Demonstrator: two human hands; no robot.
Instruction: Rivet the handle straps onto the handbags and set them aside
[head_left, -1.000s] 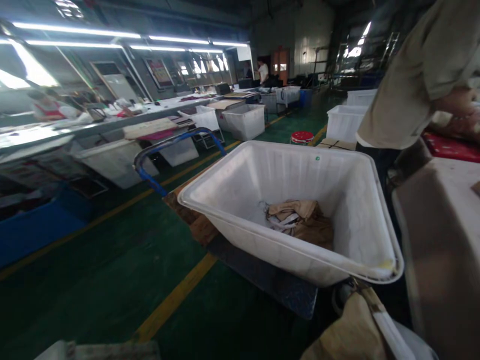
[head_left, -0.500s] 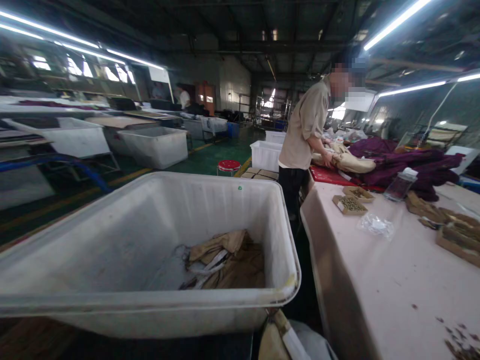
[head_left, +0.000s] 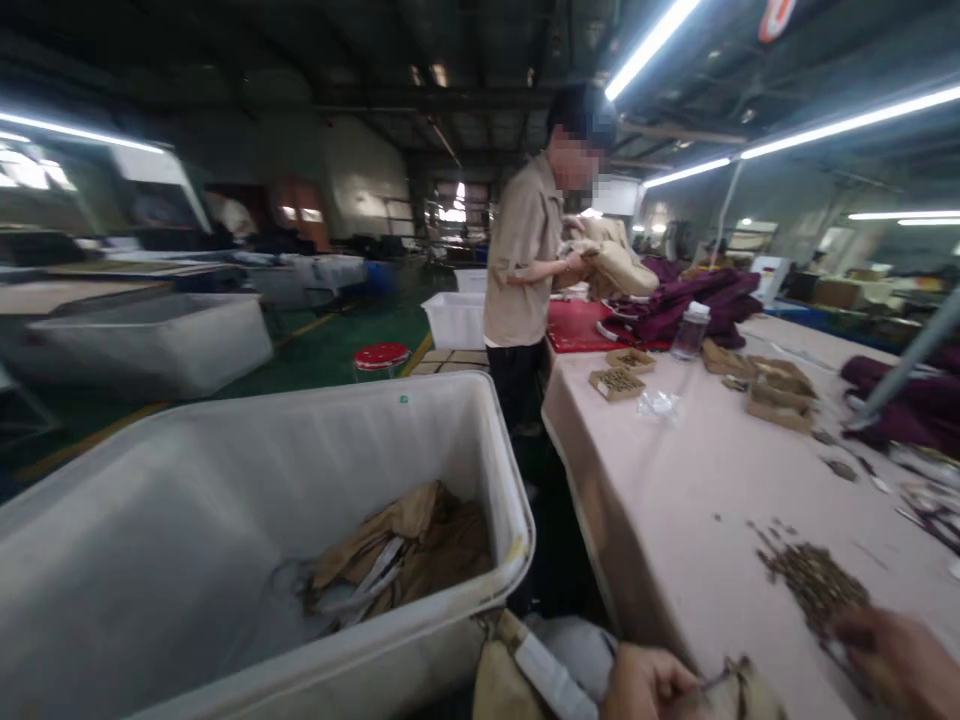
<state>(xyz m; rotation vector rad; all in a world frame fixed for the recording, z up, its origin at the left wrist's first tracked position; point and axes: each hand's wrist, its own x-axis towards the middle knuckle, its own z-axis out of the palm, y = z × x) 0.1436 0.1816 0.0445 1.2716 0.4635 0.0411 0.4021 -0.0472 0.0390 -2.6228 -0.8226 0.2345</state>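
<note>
At the bottom edge, my left hand (head_left: 646, 684) is closed on a tan cloth garment (head_left: 742, 692), its thumb and forefinger pinching the edge. Further right, my right hand (head_left: 904, 660) reaches over the pink-covered table (head_left: 675, 490). Its fingertips meet the near end of a loose pile of small brownish metal pieces (head_left: 817, 580). Motion blurs those fingers, so whether they grip any piece cannot be told. More tan cloth with a white strip (head_left: 551, 672) hangs between the bin and the table, below my left hand.
A large white bin (head_left: 517, 530) with tan garments (head_left: 427, 545) inside stands at left. Small boxes of metal pieces (head_left: 616, 384), a clear bottle (head_left: 690, 332) and purple garments (head_left: 652, 310) lie on the table. A co-worker (head_left: 525, 250) at the far end handles tan cloth. A red stool (head_left: 381, 357) stands behind.
My view has swung right, and both my hands have come into sight at the bottom right. The co-worker has lifted the tan cloth off the table.
</note>
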